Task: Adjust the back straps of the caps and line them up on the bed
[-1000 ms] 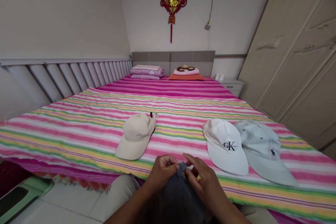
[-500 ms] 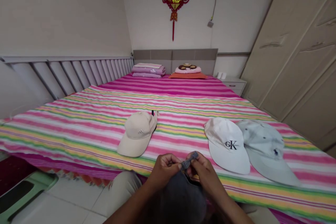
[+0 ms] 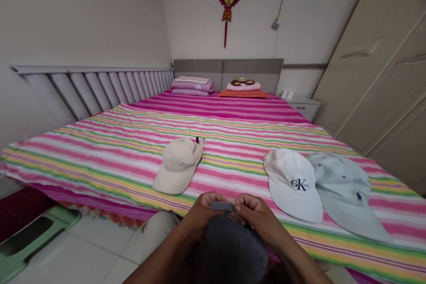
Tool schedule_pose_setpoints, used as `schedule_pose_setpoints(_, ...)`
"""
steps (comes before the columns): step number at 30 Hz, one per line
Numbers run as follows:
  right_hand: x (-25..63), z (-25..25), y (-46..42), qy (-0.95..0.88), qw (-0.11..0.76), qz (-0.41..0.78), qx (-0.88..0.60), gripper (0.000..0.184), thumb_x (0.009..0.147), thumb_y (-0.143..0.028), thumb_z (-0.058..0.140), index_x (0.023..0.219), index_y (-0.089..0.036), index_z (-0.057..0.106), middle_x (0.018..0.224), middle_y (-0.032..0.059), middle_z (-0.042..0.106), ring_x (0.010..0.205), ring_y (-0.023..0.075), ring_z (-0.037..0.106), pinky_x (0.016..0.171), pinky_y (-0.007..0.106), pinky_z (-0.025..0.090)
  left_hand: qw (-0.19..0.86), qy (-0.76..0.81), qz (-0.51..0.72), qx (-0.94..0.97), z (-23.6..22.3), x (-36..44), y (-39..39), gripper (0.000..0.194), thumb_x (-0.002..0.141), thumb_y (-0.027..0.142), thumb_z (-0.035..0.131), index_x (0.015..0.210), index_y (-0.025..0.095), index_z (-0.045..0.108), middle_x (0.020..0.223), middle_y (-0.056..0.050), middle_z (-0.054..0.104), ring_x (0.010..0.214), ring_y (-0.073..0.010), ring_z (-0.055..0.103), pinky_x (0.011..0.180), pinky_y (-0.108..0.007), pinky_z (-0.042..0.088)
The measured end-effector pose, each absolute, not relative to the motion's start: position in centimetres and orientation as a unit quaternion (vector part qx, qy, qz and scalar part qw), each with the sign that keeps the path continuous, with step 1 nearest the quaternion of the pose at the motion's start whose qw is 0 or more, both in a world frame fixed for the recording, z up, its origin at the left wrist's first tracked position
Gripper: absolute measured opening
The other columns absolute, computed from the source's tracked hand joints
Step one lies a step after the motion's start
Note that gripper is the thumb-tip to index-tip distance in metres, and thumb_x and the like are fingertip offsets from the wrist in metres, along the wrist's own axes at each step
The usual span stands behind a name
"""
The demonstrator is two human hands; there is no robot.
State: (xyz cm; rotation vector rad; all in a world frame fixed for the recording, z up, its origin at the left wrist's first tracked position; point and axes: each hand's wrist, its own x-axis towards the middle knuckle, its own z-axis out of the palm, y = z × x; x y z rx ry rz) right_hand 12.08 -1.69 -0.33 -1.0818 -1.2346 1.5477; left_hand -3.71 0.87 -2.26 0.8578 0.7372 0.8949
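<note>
My left hand (image 3: 203,215) and my right hand (image 3: 254,217) hold a dark grey baseball cap (image 3: 231,253) up in front of me, above my lap. Both pinch the cap's grey fabric back strap (image 3: 222,206) from either side. The fingers hide the strap's buckle or fastening. Beyond my hands, a beige cap (image 3: 178,166) lies on the bed to the left. To the right, a white cap with a black CK logo (image 3: 293,185) overlaps a pale blue cap (image 3: 342,191).
A wide bed (image 3: 100,159) with a striped pink sheet fills the view, with folded bedding (image 3: 192,86) and a pillow (image 3: 242,88) at its head. A wardrobe (image 3: 376,62) stands on the right, a green stool (image 3: 33,235) on the floor at left.
The strap has turned from steeply tilted to nearly level and risen slightly between my hands. The whole room has shifted a little rightward in view.
</note>
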Motion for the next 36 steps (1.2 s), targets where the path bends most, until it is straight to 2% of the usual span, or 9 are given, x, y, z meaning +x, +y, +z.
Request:
schedule_pose_setpoints(11, 10.8, 0.5, -1.1, -0.499, 0.415, 0.612, -0.452, 0.020, 0.066, -0.031, 0.059, 0.059, -0.017, 0.047, 0.043, -0.0090, 0.035, 0.041, 0.0050, 0.024, 0.041, 0.020, 0.015, 0.783, 0.295, 0.428, 0.341, -2.1, -4.7, 1.1, 0.020, 0.052, 0.014, 0.074, 0.066, 0.011, 0.061, 0.054, -0.002, 0.062, 0.047, -0.0086, 0.055, 0.048, -0.018, 0.038)
schedule_pose_setpoints(20, 12.6, 0.9, -0.1, -0.495, 0.450, 0.576, -0.470, 0.023, 0.066, -0.035, 0.061, 0.059, -0.016, 0.048, 0.045, -0.0097, 0.028, 0.042, 0.0050, 0.018, 0.041, 0.020, 0.012, 0.799, 0.227, 0.455, 0.321, -2.4, -5.5, 1.9, 0.019, 0.057, 0.019, 0.073, 0.069, 0.012, 0.061, 0.054, -0.002, 0.062, 0.046, -0.0072, 0.052, 0.046, -0.016, 0.038)
schedule_pose_setpoints(30, 13.2, 0.8, 1.0, -0.388, 0.551, 0.598, -0.434, 0.027, 0.064, -0.034, 0.066, 0.062, -0.017, 0.046, 0.047, -0.0094, 0.033, 0.038, 0.0034, 0.023, 0.040, 0.020, 0.018, 0.769, 0.235, 0.513, 0.299, -1.8, -6.3, 2.5, 0.021, 0.055, 0.022, 0.075, 0.064, 0.013, 0.058, 0.054, 0.000, 0.059, 0.043, -0.0063, 0.050, 0.043, -0.016, 0.037)
schedule_pose_setpoints(36, 13.3, 0.7, 2.3, -0.336, 0.572, 0.613, -0.429, 0.022, 0.066, -0.029, 0.066, 0.064, -0.017, 0.047, 0.051, -0.0060, 0.048, 0.038, 0.0046, 0.036, 0.037, 0.018, 0.030, 0.776, 0.248, 0.499, 0.294, -1.8, -6.9, 3.2, 0.024, 0.062, 0.015, 0.067, 0.085, 0.013, 0.063, 0.067, -0.004, 0.064, 0.059, -0.0105, 0.058, 0.055, -0.019, 0.043)
